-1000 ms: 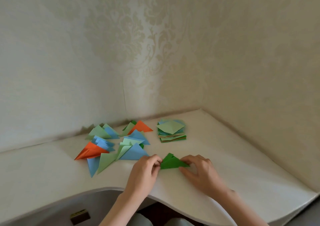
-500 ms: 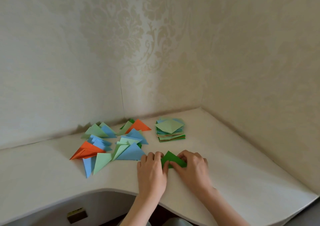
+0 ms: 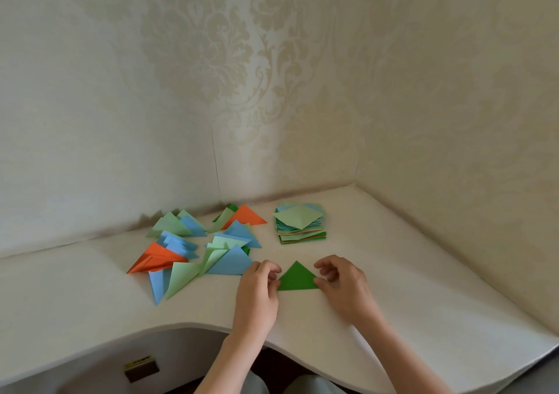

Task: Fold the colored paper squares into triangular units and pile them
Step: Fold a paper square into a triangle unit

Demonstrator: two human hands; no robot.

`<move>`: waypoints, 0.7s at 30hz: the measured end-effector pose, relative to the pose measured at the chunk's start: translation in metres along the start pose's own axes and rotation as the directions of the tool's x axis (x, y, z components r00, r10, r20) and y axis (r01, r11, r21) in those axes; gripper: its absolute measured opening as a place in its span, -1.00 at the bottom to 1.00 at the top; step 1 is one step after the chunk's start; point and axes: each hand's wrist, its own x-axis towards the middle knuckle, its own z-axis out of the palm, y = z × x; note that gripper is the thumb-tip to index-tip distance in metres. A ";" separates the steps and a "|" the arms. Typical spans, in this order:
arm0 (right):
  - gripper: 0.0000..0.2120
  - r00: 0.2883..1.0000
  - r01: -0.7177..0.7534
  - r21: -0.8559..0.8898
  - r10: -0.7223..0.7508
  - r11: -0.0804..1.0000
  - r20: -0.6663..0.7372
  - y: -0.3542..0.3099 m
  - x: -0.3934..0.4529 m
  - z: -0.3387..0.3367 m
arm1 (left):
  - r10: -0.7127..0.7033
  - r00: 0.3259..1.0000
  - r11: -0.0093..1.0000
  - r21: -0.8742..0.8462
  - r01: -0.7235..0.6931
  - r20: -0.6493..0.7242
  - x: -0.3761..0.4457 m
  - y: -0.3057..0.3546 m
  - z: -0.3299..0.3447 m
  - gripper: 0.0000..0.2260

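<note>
A dark green triangle point(image 3: 297, 279) lies flat on the white desk point(image 3: 408, 287), apex pointing toward 12 o'clock and its long edge toward the person. The left hand point(image 3: 257, 293) sits at its 9 o'clock corner, fingers curled, thumb and fingertips pinching that corner against the desk. The right hand point(image 3: 344, 287) is at the 3 o'clock corner, thumb pressed on the paper tip while the other fingers are loosely curled above it. Both forearms come up from the near edge of the desk at 6 o'clock.

From the triangle toward 10 o'clock spreads a loose pile of folded triangles point(image 3: 199, 245) in pale green, light blue, orange and a little dark green, many overlapping. Its nearest piece, a light blue triangle point(image 3: 233, 262), lies just beside the left hand's knuckles. An orange triangle point(image 3: 157, 260) lies at the pile's 8 o'clock side, and another orange one point(image 3: 246, 216) sits at the far side near the wall.

At 12 o'clock from the green triangle, well apart from it, stands a stack of unfolded paper squares point(image 3: 300, 227), slightly fanned, with a pale green square turned diamond-wise on top and blue, green and orange edges showing beneath.

The desk fits into a corner of two walls covered in cream damask wallpaper point(image 3: 242, 76). Its near edge curves inward around the person, and below it at 7 o'clock a small dark piece of hardware with a yellow label point(image 3: 141, 369) shows.
</note>
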 end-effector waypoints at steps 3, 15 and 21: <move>-0.79 1.000 0.010 0.041 -0.010 0.999 -0.006 0.003 0.000 0.000 | -0.016 1.000 1.000 -0.007 0.016 -0.006 -0.001 -0.001 -0.005 -0.80; -0.79 0.997 0.046 -0.002 -0.046 0.999 -0.064 0.005 -0.007 0.007 | -0.040 0.999 0.882 0.470 0.031 0.009 -0.002 0.032 0.013 -0.74; -0.81 0.996 0.058 0.004 -0.058 0.998 -0.066 0.006 -0.005 0.008 | -0.100 0.995 0.966 0.243 0.094 0.014 0.003 0.029 0.015 -0.76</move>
